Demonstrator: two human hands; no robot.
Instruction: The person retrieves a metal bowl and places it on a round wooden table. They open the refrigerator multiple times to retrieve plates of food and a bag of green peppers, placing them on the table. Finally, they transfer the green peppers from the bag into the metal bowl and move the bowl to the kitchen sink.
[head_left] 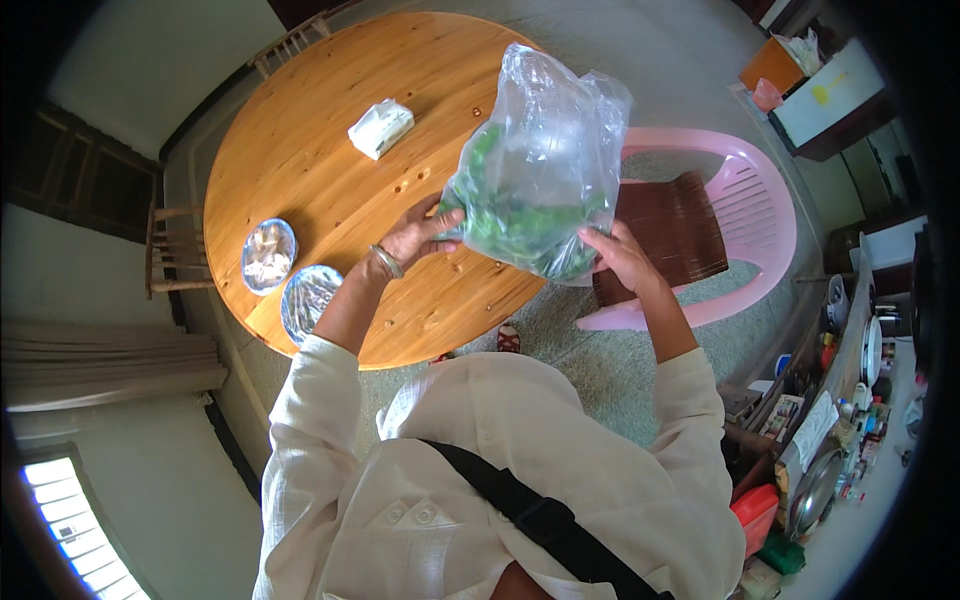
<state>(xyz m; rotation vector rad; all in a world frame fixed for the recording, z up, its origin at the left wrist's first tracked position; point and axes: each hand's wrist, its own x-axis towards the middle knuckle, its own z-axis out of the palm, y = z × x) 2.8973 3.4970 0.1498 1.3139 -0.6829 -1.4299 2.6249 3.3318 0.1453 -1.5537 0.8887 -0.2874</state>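
Between my two hands hangs a large clear plastic bag with green leafy vegetables in its lower part. My left hand grips the bag's lower left side, thumb on top. On the lower right side, my right hand pinches the plastic with the thumb in front. The bag's upper end stands up loose, and whether its mouth is closed I cannot tell. It is held over the right edge of the round wooden table, partly in front of a pink plastic chair.
On the table lie a white packet of tissues and two blue-rimmed bowls, one with pale food and one with darker contents. A brown slatted mat covers the chair seat. Cluttered shelves with kitchenware stand at the right.
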